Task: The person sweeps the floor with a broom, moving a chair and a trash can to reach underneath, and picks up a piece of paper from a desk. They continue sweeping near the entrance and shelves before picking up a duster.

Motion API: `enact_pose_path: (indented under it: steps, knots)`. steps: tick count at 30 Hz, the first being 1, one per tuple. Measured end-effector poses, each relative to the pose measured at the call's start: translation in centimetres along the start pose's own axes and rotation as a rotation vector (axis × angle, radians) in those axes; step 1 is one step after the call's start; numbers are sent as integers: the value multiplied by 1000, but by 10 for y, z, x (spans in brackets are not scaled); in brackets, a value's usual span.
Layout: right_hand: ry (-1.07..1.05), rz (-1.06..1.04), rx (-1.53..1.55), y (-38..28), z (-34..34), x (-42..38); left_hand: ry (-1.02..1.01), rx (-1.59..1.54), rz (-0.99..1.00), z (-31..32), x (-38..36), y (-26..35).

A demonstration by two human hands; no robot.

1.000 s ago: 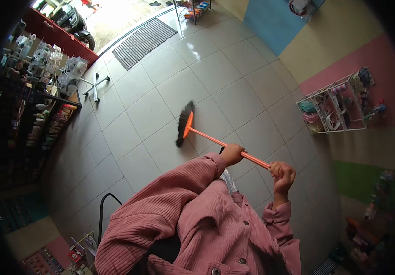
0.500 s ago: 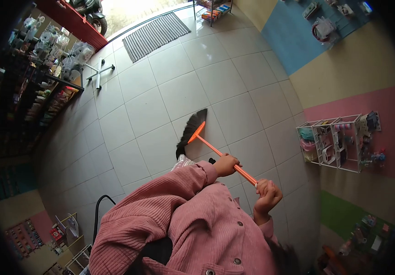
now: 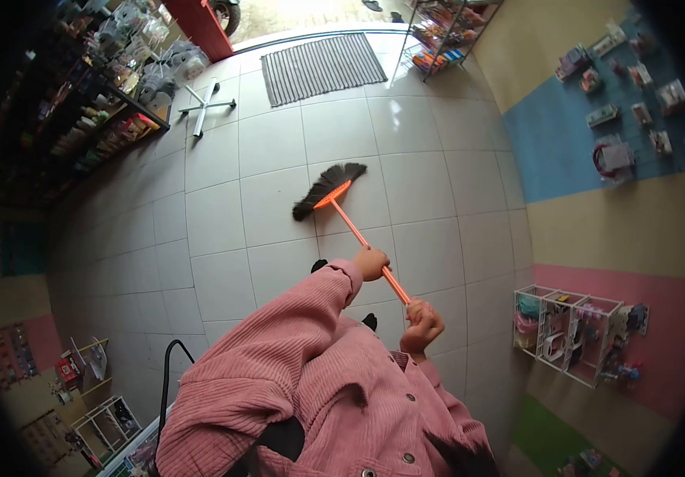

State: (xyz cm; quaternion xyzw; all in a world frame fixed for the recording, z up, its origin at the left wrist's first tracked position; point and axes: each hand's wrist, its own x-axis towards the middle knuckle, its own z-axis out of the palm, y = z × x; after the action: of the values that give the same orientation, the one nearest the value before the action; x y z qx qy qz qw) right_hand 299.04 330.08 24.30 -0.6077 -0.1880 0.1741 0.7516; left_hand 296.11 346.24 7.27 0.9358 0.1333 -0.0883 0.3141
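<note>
An orange-handled broom slants across the middle of the view, its dark bristles fanned out on the pale tiled floor. Partway down the handle, my left hand is wrapped round it. My right hand grips the handle's upper end, lower and further right in the view. Both arms wear pink corduroy sleeves. The dark tips of my feet show near the handle, one to each side of it.
Beyond the broom lies a striped mat by the doorway. A wheeled stand base and loaded shelves stand at the left. At the back right is a snack rack; a white wire rack hangs on the right wall.
The broom head has moved forward and left, away from my foot and closer to the mat. Both hands have travelled left with the handle, still gripping it. The camera view has shifted too.
</note>
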Motion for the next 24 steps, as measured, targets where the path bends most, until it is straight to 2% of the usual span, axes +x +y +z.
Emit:
enact_pose_path:
  steps: [3, 5, 7, 9, 11, 13, 15, 17, 19, 21, 22, 24]
  knots:
    - [-120, 15, -9, 17, 72, 38, 225, 6, -122, -46, -6, -69]
    - [-201, 9, 14, 0, 111, 63, 399, -57, -127, -85, -13, -85]
    - [-273, 17, 86, -52, 142, 94, 558, -179, -66, -145, -29, -74]
    - [-503, -78, 242, -93, 165, 124, 588, -225, -21, -205, -60, -55]
    - [-647, -81, 420, -117, 192, 152, 596, -297, 6, -241, -90, -41]
    - [-737, -13, 507, -112, 225, 172, 637, -391, -100, -245, -110, -45]
    - [-778, 120, 497, -86, 260, 184, 689, -397, -313, -229, -127, -62]
    - [-746, 308, 361, -36, 290, 180, 727, -391, -522, -198, -136, -93]
    - [-762, 609, 215, 8, 313, 173, 738, -379, -742, -151, -141, -128]
    - [-818, 759, 132, 50, 322, 179, 706, -478, -862, -114, -127, -154]
    - [-793, 731, 86, 61, 330, 185, 695, -528, -920, -105, -117, -167]
    - [-897, 614, 18, 61, 348, 217, 829, -641, -805, -110, -75, -191]
